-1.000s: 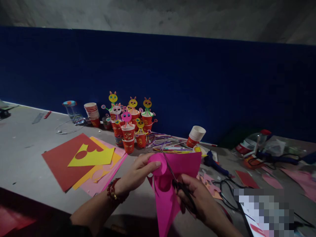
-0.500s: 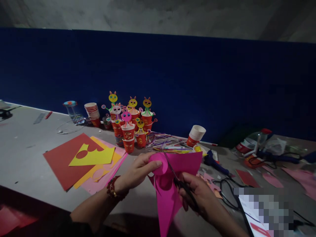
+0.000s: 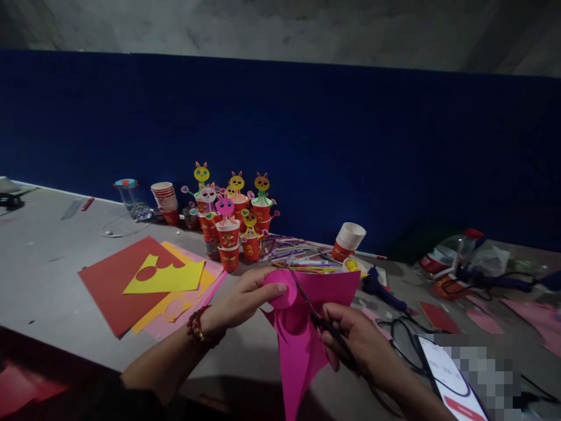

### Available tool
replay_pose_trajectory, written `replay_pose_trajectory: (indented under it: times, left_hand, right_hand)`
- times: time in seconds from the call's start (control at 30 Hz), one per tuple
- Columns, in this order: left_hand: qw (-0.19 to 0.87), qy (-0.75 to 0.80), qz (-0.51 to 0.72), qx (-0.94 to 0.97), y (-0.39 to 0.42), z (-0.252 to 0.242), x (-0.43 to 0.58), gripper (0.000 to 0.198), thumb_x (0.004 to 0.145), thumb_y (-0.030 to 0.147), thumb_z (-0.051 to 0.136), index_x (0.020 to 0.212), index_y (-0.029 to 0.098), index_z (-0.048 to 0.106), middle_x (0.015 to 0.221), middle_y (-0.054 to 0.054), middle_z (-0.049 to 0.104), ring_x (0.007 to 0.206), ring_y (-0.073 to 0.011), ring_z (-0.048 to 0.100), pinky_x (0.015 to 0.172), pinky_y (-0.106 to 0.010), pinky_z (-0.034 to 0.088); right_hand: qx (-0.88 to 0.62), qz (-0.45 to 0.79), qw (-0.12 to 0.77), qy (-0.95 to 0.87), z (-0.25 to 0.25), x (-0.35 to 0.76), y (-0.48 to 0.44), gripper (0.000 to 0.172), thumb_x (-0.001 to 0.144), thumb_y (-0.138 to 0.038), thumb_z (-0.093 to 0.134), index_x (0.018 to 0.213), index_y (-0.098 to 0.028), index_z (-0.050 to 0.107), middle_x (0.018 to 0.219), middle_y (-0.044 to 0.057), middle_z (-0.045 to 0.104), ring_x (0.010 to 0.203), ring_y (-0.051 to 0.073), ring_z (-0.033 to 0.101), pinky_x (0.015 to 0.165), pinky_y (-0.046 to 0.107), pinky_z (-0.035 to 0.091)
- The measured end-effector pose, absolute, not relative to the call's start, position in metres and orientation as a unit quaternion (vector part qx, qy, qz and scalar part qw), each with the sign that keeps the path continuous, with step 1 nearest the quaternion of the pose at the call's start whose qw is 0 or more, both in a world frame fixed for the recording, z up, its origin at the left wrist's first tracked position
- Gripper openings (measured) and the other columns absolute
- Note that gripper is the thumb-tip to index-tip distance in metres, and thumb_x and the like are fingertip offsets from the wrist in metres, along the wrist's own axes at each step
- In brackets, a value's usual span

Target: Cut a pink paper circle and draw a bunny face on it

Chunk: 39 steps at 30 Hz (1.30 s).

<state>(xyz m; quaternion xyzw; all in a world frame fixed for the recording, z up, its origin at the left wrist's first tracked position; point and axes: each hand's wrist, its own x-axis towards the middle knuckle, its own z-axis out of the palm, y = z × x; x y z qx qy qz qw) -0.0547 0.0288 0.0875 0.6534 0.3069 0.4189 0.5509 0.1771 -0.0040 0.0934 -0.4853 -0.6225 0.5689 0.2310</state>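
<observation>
My left hand [image 3: 249, 298] pinches a sheet of pink paper [image 3: 331, 286] by a rounded part, thumb on top and fingers underneath. Black-handled scissors [image 3: 331, 334] are in my right hand [image 3: 350, 333], their blades pointing up and away along the edge of the rounded part. From there the pink sheet spreads to the right, and a long pointed strip of it hangs toward me. A beaded bracelet circles my left wrist. Whether the blades are fully closed is hard to make out.
Left lie stacked coloured sheets [image 3: 114, 280] with a cut yellow piece [image 3: 175, 280] on top. Behind stand red cups with animal-faced figures [image 3: 229, 234], pipe cleaners [image 3: 298, 251] and stacked cups [image 3: 349, 237]. Right are a blue glue gun [image 3: 381, 289], cables, a bottle [image 3: 447, 254] and a phone-like screen [image 3: 447, 374].
Both hands stay in nearly the same place on the paper. The right hand with the scissors has shifted slightly to the right; the rounded part remains under my left thumb.
</observation>
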Motion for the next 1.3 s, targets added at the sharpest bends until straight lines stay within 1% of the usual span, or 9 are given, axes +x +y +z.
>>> replay_pose_trajectory:
  times: [0.13, 0.27, 0.47, 0.73, 0.9, 1.07, 1.3]
  left_hand:
    - [0.541, 0.309, 0.417, 0.662, 0.029, 0.089, -0.056, 0.028, 0.091, 0.042, 0.059, 0.081, 0.015, 0.06, 0.077, -0.001, 0.052, 0.07, -0.0129, 0.045, 0.062, -0.023, 0.037]
    - [0.541, 0.305, 0.409, 0.669, 0.029, 0.09, -0.055, 0.029, 0.093, 0.041, 0.058, 0.08, 0.015, 0.059, 0.076, 0.0, 0.05, 0.07, -0.0128, 0.044, 0.063, -0.023, 0.037]
    - [0.534, 0.298, 0.41, 0.677, 0.031, 0.092, -0.056, 0.027, 0.092, 0.038, 0.058, 0.08, 0.014, 0.061, 0.077, -0.001, 0.052, 0.072, -0.0134, 0.045, 0.065, -0.024, 0.038]
    - [0.561, 0.285, 0.391, 0.671, 0.039, 0.088, -0.061, 0.025, 0.092, 0.037, 0.06, 0.083, 0.014, 0.06, 0.079, 0.0, 0.053, 0.073, -0.0123, 0.046, 0.068, -0.023, 0.037]
    - [0.549, 0.287, 0.383, 0.685, 0.039, 0.092, -0.063, 0.027, 0.093, 0.039, 0.058, 0.083, 0.014, 0.06, 0.08, -0.001, 0.053, 0.074, -0.0132, 0.046, 0.069, -0.024, 0.038]
    - [0.54, 0.283, 0.386, 0.693, 0.037, 0.094, -0.063, 0.026, 0.094, 0.038, 0.057, 0.084, 0.014, 0.06, 0.081, 0.0, 0.053, 0.075, -0.0129, 0.046, 0.068, -0.024, 0.038]
    - [0.547, 0.284, 0.382, 0.689, 0.039, 0.094, -0.064, 0.027, 0.093, 0.039, 0.058, 0.084, 0.014, 0.061, 0.08, -0.001, 0.055, 0.074, -0.0133, 0.047, 0.069, -0.024, 0.039]
  right_hand:
    - [-0.471, 0.575, 0.226, -0.63, 0.094, 0.179, 0.0, 0.061, 0.063, -0.078, 0.069, 0.068, -0.022, 0.045, 0.049, -0.007, 0.051, 0.039, 0.006, 0.035, 0.038, 0.018, 0.02]
    - [-0.461, 0.57, 0.239, -0.636, 0.097, 0.178, 0.0, 0.063, 0.063, -0.079, 0.068, 0.066, -0.021, 0.043, 0.048, -0.008, 0.048, 0.041, 0.006, 0.036, 0.041, 0.019, 0.023]
    - [-0.444, 0.572, 0.244, -0.645, 0.094, 0.182, 0.004, 0.066, 0.063, -0.083, 0.066, 0.065, -0.021, 0.043, 0.048, -0.008, 0.045, 0.043, 0.007, 0.036, 0.043, 0.02, 0.022]
    - [-0.434, 0.563, 0.22, -0.669, 0.09, 0.191, 0.012, 0.061, 0.068, -0.078, 0.067, 0.068, -0.02, 0.046, 0.049, -0.008, 0.047, 0.043, 0.007, 0.036, 0.043, 0.02, 0.022]
    - [-0.441, 0.57, 0.22, -0.658, 0.092, 0.186, 0.013, 0.059, 0.066, -0.074, 0.071, 0.069, -0.021, 0.047, 0.054, -0.007, 0.047, 0.046, 0.007, 0.038, 0.044, 0.02, 0.024]
    - [-0.443, 0.568, 0.213, -0.66, 0.096, 0.183, 0.013, 0.061, 0.065, -0.076, 0.07, 0.069, -0.02, 0.047, 0.053, -0.006, 0.048, 0.046, 0.008, 0.039, 0.045, 0.02, 0.025]
    - [-0.441, 0.566, 0.209, -0.665, 0.097, 0.186, 0.015, 0.062, 0.067, -0.079, 0.066, 0.068, -0.02, 0.047, 0.048, -0.007, 0.047, 0.042, 0.006, 0.034, 0.043, 0.021, 0.021]
